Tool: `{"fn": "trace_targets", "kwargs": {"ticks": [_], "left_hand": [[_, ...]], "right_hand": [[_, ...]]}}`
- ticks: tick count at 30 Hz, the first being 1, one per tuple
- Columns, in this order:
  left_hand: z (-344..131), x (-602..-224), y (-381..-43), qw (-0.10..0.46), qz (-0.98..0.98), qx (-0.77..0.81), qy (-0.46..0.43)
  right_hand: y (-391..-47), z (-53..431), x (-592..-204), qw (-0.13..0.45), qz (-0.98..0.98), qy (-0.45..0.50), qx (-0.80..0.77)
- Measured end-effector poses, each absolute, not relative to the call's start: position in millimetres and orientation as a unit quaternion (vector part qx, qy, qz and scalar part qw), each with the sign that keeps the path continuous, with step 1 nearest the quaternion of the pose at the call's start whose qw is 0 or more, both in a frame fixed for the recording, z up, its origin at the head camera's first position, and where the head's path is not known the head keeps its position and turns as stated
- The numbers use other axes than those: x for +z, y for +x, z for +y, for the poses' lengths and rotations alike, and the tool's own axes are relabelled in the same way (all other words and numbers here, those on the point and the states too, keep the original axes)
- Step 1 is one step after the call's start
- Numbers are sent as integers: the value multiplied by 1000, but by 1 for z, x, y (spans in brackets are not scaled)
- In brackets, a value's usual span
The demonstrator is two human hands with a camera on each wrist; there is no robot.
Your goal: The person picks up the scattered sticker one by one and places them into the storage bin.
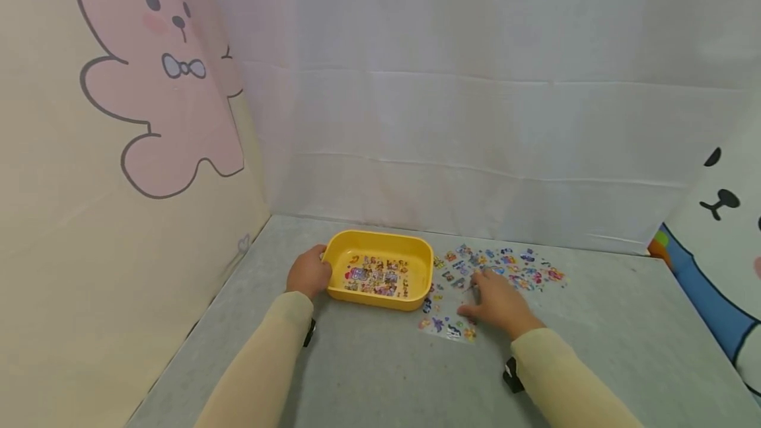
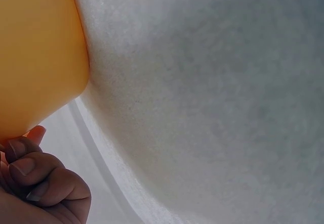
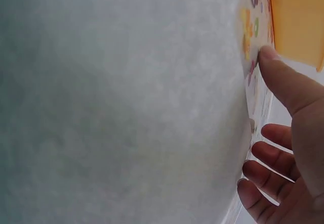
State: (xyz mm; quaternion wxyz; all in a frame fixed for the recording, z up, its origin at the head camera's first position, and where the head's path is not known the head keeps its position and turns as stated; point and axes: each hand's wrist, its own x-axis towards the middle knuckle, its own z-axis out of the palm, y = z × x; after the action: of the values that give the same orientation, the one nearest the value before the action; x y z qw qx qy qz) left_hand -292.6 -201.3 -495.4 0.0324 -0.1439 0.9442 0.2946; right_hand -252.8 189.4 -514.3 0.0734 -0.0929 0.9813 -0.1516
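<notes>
A yellow rectangular tray [image 1: 374, 300] stands on the grey table, and a sheet of small colourful stickers [image 1: 376, 276] lies inside it. My left hand [image 1: 309, 272] grips the tray's left end; in the left wrist view its fingers [image 2: 43, 171] are curled in at the yellow wall. Right of the tray, clear sticker sheets [image 1: 442, 322] with small printed figures lie spread on the table. Over them is my right hand [image 1: 498, 302], thumb and fingers apart. In the right wrist view the thumb [image 3: 283, 77] is at a sheet's edge, the other fingers loosely bent with nothing pinched between them.
More stickers [image 1: 538, 274] spread to the right, beyond the right hand. A white curtain [image 1: 475, 117] hangs behind the table [image 1: 380, 375]. Printed cartoon bears decorate the cloth on the left [image 1: 160, 104] and right sides.
</notes>
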Motion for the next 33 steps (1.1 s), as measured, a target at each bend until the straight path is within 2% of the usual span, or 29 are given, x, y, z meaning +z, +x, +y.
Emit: {"fn": "trace_targets", "kwargs": {"ticks": [12, 20, 33], "left_hand": [[-208, -504, -296, 24, 948, 294, -121], [-205, -502, -295, 23, 948, 293, -124], [-202, -496, -292, 27, 949, 288, -123]], "right_hand": [[-253, 189, -517, 84, 978, -86, -171], [-256, 186, -513, 102, 972, -54, -204], [-255, 183, -510, 111, 968, -53, -220]]}}
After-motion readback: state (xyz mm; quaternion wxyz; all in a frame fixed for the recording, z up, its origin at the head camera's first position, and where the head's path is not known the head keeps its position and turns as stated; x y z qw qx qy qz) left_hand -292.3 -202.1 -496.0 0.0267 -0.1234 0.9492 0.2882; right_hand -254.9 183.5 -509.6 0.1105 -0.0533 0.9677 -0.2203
